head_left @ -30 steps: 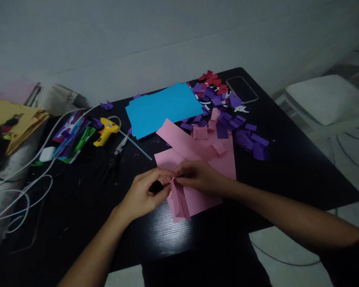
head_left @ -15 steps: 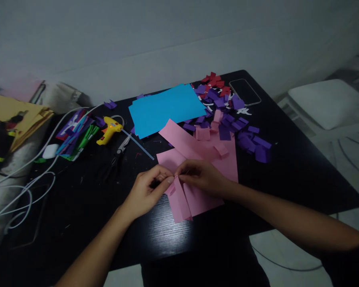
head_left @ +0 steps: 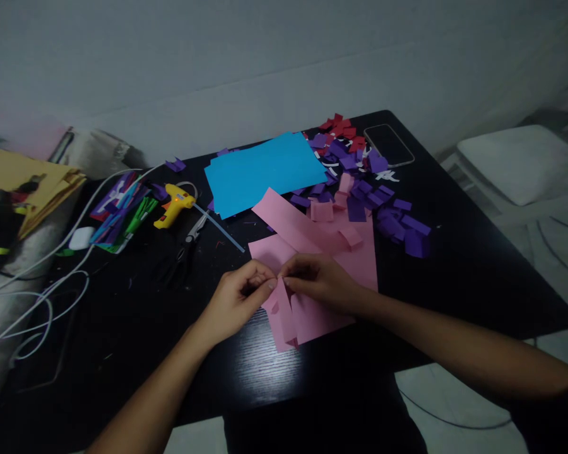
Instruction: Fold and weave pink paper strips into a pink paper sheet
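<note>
Left hand [head_left: 236,301] and right hand [head_left: 315,284] pinch the top edge of a pink paper strip [head_left: 284,315] at the black table's [head_left: 123,328] near edge. Light, limp and easily creased, it is probably best gripped at its edges. At 12 o'clock lie pink sheets [head_left: 312,236], then blue paper [head_left: 265,170].

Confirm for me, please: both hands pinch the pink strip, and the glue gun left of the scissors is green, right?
Not quite: the glue gun is yellow, as the head view shows. It does lie left of the scissors, and the left hand and right hand both pinch the pink strip.
</note>
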Available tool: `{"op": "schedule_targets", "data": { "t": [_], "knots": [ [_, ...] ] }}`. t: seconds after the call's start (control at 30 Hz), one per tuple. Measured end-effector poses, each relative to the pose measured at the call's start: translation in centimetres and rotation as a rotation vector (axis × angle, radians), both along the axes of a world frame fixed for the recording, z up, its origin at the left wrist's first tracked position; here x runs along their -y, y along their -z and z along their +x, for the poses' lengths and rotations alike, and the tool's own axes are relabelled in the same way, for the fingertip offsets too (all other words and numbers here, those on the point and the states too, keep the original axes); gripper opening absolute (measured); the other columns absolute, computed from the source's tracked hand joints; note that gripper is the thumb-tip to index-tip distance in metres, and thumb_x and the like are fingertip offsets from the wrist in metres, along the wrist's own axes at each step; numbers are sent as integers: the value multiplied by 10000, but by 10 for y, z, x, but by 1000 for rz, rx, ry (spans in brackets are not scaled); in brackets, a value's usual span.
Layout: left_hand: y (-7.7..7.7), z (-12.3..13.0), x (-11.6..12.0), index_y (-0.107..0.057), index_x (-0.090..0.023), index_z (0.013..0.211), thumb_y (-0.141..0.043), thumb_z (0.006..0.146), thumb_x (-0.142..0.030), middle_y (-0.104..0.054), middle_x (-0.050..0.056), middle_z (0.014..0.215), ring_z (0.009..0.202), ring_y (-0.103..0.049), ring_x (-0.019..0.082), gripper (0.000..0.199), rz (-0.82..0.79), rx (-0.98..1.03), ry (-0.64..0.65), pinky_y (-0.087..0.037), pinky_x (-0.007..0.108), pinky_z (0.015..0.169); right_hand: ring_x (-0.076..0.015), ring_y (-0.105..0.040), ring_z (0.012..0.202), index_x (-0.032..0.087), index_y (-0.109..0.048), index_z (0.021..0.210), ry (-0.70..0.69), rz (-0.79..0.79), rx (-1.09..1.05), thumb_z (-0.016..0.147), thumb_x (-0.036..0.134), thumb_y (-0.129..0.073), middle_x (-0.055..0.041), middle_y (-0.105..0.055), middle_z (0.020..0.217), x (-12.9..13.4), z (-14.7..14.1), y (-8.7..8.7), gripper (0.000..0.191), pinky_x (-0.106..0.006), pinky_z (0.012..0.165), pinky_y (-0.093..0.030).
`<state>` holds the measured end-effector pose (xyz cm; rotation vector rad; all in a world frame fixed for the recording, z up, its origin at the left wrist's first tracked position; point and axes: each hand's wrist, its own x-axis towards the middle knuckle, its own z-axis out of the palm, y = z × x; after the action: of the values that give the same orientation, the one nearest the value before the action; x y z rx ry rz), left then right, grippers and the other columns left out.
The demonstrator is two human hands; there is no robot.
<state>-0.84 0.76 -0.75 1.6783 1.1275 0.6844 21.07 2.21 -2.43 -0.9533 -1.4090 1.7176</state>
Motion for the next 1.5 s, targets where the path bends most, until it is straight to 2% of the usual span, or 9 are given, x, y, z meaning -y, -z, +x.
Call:
{"op": "schedule_targets", "data": {
  "t": [0.13,0.3,0.5,0.97,1.13,1.5],
  "knots": [
    [1,1,0,-642,-176,922,-585,1020,-357,-522,-41,695,629,-460,111,214,-22,-11,16,-374,243,598,-144,-671,729,184,-719,883,-6,-28,-16,825,245,-726,-12,-718,806,0,0,-1,84,-290,716,-560],
    [0,2,-1,-632,-178,886,-558,1033,-378,-497,-47,672,619,-440,113,259,-43,-6,28,-356,246,591,-152,-687,775,180,-731,888,-4,-29,-34,833,253,-739,-24,-735,839,-1,0,-2,92,-300,756,-552],
    [-1,4,-2,-648,-169,878,-597,1011,-389,-504,-46,680,624,-446,109,262,-79,41,14,-364,238,593,-144,-686,751,175,-756,884,-1,-17,-18,819,217,-739,-12,-741,810,-2,1,-6,79,-295,754,-556],
    [-1,4,-1,-642,-169,859,-589,1017,-412,-507,-42,666,614,-441,111,295,-78,5,16,-349,241,580,-158,-710,744,170,-782,890,21,-26,25,828,252,-750,-34,-771,829,0,1,-5,107,-302,735,-582],
    [-3,6,-1,-619,-173,824,-580,1017,-398,-482,-53,637,586,-420,105,299,-73,22,15,-330,232,554,-156,-706,735,170,-783,894,25,-25,17,838,284,-764,-37,-770,831,2,0,-3,129,-300,723,-584],
    [1,7,0,-570,-179,789,-545,1030,-435,-421,-52,646,599,-383,112,353,-38,-30,2,-313,237,558,-165,-722,763,170,-786,888,27,-16,41,829,278,-766,-46,-782,847,1,0,-2,125,-304,731,-589]
  ]
}}
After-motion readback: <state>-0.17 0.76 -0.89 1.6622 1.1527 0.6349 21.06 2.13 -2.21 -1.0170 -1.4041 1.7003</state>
